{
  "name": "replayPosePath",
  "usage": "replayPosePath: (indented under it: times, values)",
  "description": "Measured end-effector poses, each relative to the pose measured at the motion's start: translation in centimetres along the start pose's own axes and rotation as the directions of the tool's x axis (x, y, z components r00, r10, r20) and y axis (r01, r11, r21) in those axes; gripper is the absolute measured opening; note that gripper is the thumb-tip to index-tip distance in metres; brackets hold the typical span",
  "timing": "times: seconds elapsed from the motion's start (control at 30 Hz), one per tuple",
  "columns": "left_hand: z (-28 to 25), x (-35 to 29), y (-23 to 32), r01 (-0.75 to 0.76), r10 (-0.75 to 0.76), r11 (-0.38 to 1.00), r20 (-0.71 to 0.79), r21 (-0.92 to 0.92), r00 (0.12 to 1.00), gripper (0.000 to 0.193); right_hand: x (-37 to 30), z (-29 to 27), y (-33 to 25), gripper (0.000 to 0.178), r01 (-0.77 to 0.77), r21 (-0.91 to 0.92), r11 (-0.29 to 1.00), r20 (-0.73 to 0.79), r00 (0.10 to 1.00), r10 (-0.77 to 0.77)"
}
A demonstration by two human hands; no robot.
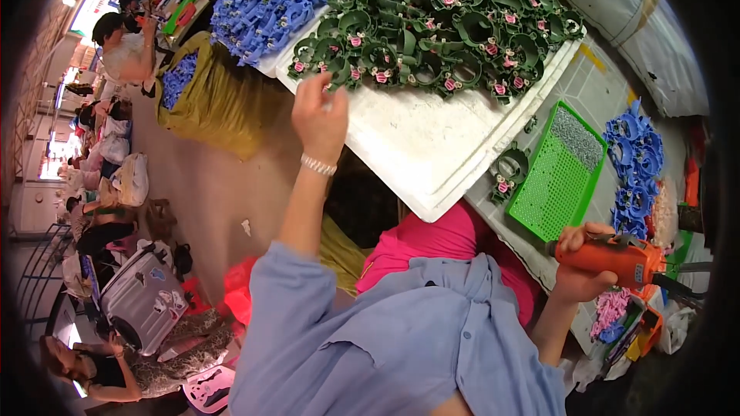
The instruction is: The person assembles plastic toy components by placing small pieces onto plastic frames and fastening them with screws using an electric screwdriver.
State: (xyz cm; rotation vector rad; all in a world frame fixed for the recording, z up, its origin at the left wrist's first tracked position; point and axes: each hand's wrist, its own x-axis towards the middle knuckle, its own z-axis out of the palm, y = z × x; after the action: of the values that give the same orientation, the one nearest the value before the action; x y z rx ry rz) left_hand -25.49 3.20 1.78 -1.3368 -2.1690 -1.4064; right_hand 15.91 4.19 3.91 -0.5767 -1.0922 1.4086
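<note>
My left hand (320,119) is raised over the near left edge of a white board (420,154), beside a pile of dark green ring-shaped plastic pieces (462,27) with pink flowers. Its fingers are slightly bent and apart, somewhat blurred, with nothing visible in them. At the lower right, my right hand (582,270) is wrapped round an orange electric screwdriver (617,260) with a black cord. Left of that hand and farther away lies a green perforated tray (551,192) with small grey metal screws (578,139) at its far end. One green piece (509,169) rests beside the tray.
Blue plastic pieces (274,0) are heaped at the far left, with more (636,162) right of the tray. A yellow-green sack (223,100) holds blue pieces. Large white sacks (632,23) stand far right. Other people (123,54) sit at left, near a grey suitcase (142,296).
</note>
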Motion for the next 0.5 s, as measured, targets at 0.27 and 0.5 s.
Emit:
replayPosePath:
  times: [0.27, 0.5]
  values:
    - [4.6, 6.3, 0.1, -0.324, 0.261, 0.879, 0.215, 0.351, 0.941, 0.016, -0.5, -0.1, -0.1, 0.085, 0.018, -0.042, 0.999, -0.015, 1.0, -0.018]
    - [3.7, 6.1, 0.5, -0.341, 0.264, 0.916, 0.326, 0.21, 0.908, 0.008, -0.6, -0.8, -0.2, 0.085, 0.007, -0.055, 0.998, -0.024, 1.0, -0.008]
